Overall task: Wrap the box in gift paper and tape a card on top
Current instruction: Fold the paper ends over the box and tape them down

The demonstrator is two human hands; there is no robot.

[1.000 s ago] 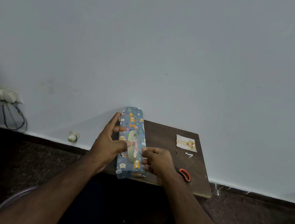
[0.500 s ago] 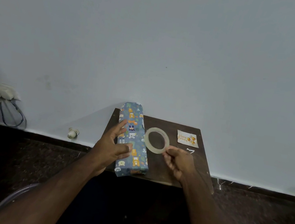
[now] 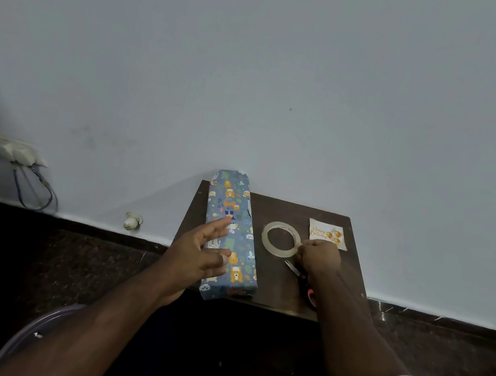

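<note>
A long box (image 3: 233, 217) wrapped in blue animal-print paper lies lengthwise on the left side of a small dark wooden table (image 3: 271, 283). My left hand (image 3: 199, 254) hovers over the box's near half, fingers spread and relaxed, holding nothing. A clear tape roll (image 3: 281, 239) lies flat on the table right of the box. My right hand (image 3: 318, 256) has curled fingers that pinch the roll's right edge. A cream "Happy Birthday" card (image 3: 328, 233) lies at the table's far right corner.
Scissors (image 3: 302, 280) with an orange-red handle lie on the table under my right wrist. The table stands against a pale wall. A socket with a blue cable (image 3: 19, 152) and a small white fitting (image 3: 132, 222) are on the wall at left.
My right hand lifted the tape roll off the box, carried it right and set it flat on the table. My left hand's fingers came off the box and spread.
</note>
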